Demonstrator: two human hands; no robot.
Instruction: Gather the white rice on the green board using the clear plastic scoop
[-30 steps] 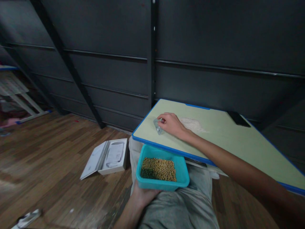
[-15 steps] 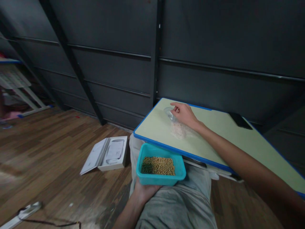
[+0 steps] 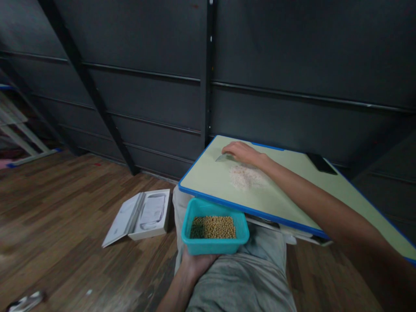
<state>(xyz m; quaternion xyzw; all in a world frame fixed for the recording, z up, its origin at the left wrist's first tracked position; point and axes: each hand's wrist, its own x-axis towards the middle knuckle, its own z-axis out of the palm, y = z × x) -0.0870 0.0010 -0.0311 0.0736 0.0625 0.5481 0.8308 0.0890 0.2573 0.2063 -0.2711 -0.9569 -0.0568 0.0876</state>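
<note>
A clear plastic piece (image 3: pixel 221 158) is at the left end of the table (image 3: pixel 201 175), pinched in our right hand (image 3: pixel 241 151), near some pale powder (image 3: pixel 246 177). Our left hand (image 3: pixel 197 263) is under a turquoise tub (image 3: pixel 214 248) of soybeans (image 3: pixel 217 227) by the table's near edge; we cannot tell whether its hidden fingers grip.

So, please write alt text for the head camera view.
The left hand supports a turquoise tub of round tan beans; the right hand holds a clear object beside pale granular material on a blue-edged table.
</note>
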